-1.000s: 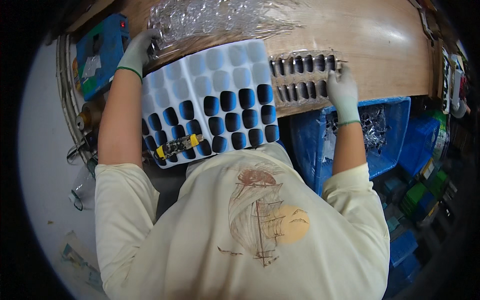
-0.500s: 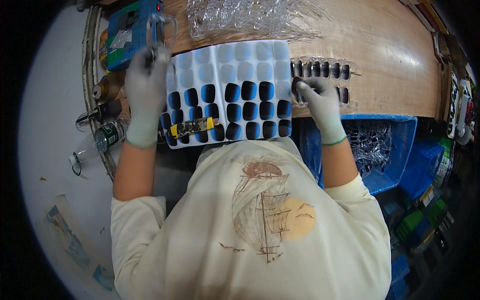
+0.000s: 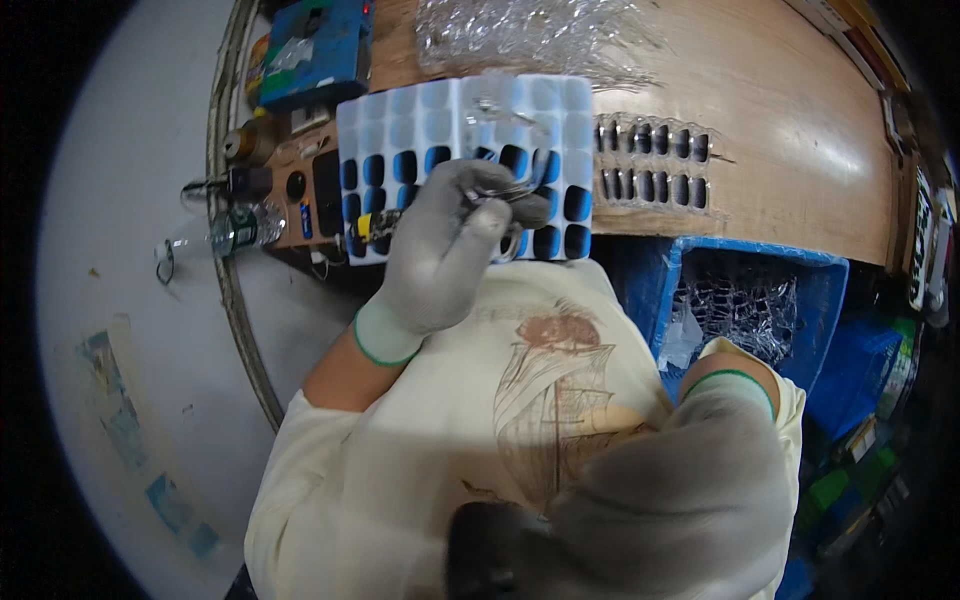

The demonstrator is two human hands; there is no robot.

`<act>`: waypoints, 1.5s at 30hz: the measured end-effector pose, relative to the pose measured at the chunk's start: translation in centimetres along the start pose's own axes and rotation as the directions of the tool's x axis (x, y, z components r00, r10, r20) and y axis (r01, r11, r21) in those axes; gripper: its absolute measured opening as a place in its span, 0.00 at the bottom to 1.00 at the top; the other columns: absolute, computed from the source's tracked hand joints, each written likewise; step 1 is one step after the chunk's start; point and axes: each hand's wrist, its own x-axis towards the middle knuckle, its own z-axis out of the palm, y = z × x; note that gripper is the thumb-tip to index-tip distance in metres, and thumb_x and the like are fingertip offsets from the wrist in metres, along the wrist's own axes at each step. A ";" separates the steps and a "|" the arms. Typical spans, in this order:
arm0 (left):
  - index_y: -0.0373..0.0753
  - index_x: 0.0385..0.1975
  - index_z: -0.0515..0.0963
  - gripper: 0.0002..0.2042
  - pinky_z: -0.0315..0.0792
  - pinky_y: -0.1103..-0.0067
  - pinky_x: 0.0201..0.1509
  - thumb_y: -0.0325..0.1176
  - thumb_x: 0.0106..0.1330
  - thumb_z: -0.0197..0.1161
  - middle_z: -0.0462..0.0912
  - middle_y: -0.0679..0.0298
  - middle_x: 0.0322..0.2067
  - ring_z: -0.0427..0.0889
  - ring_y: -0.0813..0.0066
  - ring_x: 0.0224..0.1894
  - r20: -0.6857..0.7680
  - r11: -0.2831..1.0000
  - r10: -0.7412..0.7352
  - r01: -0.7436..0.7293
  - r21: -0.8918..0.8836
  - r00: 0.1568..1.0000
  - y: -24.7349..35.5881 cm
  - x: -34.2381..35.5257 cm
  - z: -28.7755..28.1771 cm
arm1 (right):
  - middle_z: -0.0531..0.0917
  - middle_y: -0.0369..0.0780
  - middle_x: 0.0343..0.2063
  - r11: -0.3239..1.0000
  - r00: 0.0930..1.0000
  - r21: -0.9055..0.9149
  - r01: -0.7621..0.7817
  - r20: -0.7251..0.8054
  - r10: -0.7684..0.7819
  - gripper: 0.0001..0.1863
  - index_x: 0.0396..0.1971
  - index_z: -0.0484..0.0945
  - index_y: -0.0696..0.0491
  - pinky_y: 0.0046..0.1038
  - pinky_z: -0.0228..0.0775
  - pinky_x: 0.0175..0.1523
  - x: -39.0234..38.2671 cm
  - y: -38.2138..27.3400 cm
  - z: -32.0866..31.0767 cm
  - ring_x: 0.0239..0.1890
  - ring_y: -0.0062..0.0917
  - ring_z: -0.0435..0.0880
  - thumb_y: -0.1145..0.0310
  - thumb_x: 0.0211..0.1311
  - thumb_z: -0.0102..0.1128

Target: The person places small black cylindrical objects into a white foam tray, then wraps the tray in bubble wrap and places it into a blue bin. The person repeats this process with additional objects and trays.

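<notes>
My left hand (image 3: 440,240), in a grey glove with a green-edged cuff, is closed on a clear spectacle frame (image 3: 532,180) above a white padded sheet. The frame is thin and see-through, so its outline is partly lost against the sheet. Dark lenses (image 3: 576,204) lie in rows on this white sheet (image 3: 583,100), within its rounded blue-shaded spots. Close to the camera, in front of my chest, my right hand (image 3: 670,500) is large and motion-blurred. At its fingertips sits a dark rounded piece that looks like a lens (image 3: 485,550). A yellow-and-black cutter (image 3: 366,226) lies partly behind my left hand.
Right of the sheet, clear trays of dark lenses (image 3: 655,186) rest on the wooden table (image 3: 800,130). Clear frames (image 3: 530,35) are piled behind. A blue crate (image 3: 820,300) holds more clear pieces. A blue box (image 3: 320,60) and a plastic bottle (image 3: 240,228) are on the left.
My left hand has brought the clear frame rightward over the sheet. My right hand has left the lens trays and come up close to the camera. The view has shifted slightly.
</notes>
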 end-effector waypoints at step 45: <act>0.34 0.53 0.70 0.16 0.76 0.66 0.27 0.33 0.69 0.59 0.82 0.55 0.24 0.83 0.50 0.23 0.194 0.709 0.286 -0.343 0.615 0.938 -0.6 -1.2 -4.7 | 0.83 0.46 0.29 0.776 0.753 0.234 -0.586 -0.194 0.628 0.10 0.35 0.83 0.58 0.34 0.76 0.36 1.2 9.4 7.3 0.29 0.39 0.84 0.67 0.59 0.68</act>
